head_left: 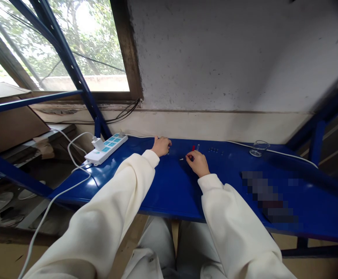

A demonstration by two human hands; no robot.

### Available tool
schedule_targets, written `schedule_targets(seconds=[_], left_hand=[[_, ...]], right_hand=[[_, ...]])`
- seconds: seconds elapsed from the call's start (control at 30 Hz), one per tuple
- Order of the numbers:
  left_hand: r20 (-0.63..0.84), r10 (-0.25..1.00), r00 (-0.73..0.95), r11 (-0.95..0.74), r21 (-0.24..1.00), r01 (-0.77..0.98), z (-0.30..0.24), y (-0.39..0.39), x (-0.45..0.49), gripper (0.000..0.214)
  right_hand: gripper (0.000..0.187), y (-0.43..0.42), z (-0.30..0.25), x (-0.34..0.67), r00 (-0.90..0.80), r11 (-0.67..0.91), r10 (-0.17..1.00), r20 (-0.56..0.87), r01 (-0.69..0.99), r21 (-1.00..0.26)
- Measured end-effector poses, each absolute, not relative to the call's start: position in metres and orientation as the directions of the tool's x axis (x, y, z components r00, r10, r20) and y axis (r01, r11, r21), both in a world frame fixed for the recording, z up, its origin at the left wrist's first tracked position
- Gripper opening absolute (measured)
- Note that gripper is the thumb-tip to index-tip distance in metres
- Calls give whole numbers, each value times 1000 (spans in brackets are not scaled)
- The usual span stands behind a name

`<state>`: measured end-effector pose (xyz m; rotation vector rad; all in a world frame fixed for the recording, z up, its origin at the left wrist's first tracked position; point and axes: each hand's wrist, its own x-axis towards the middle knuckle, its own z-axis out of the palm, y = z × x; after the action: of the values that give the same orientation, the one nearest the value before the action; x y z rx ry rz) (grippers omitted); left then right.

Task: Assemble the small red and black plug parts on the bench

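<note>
My left hand (161, 147) is at the back of the blue table (169, 190), its fingers curled down. A small thing shows under its fingertips, too small to name. To the right, my right hand (198, 162) is closed in a pinch low over the tabletop; what it holds, if anything, I cannot make out. Just left of its fingertips lies a tiny white piece (181, 159). Behind that hand are a small red piece (193, 147) and a short clear tube (198, 147), both partly hidden by it.
Several tiny pieces (214, 150) stand right of my right hand. Farther right is a clear glass cup (256, 150) beside a white cable. A blurred dark object (264, 193) lies at front right. At left sits a white power strip (107, 149) with a plugged-in adapter. Blue frame posts flank the table.
</note>
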<state>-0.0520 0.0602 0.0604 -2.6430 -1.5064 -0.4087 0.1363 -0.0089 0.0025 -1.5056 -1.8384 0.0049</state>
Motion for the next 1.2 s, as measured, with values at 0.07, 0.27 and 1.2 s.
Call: schedule_targets(seconds=[0.07, 0.27, 1.2], left_hand=[[307, 813, 495, -540, 76, 839, 63, 54, -48, 21], [336, 714, 614, -669, 68, 740, 55, 36, -17, 34], [508, 789, 347, -521, 252, 815, 28, 10, 27, 15]], right_hand=[[14, -9, 3, 139, 43, 205, 871, 489, 873, -442], [18, -7, 3, 149, 315, -122, 873, 372, 880, -458], [29, 25, -26, 161, 402, -184, 826, 395, 855, -486]])
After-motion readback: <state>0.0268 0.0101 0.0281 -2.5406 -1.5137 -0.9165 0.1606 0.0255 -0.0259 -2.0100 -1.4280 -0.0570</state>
